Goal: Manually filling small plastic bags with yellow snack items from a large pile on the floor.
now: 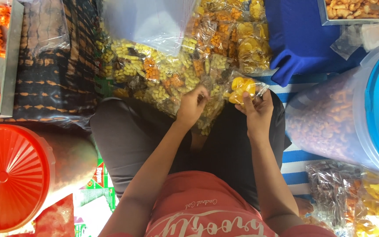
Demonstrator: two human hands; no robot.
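A: Start at the left. What is the left hand (192,105) doing?

B: Its fingers (202,97) are curled together, pinching at clear plastic on the heap of small mixed-snack packets (163,74), which spreads out beyond the fingertips. Whether they grip one packet's edge or only press on it, I cannot tell.

A: And to the right?

B: The right hand (256,109) has its fingers (247,100) clamped on a small clear bag of yellow chips (242,86). The bag sits just above the fingertips, its plastic splaying out towards the blue cloth (299,39).

A: How would you do this step well?

B: I would judge that a light grip near the bag's mouth matters, since the chips look brittle and squeezing the body could crush them. Bringing the left fingers across to the bag's open edge, close beside the right ones, should keep the film taut. Loose plastic from the heap could get caught in the pinch.
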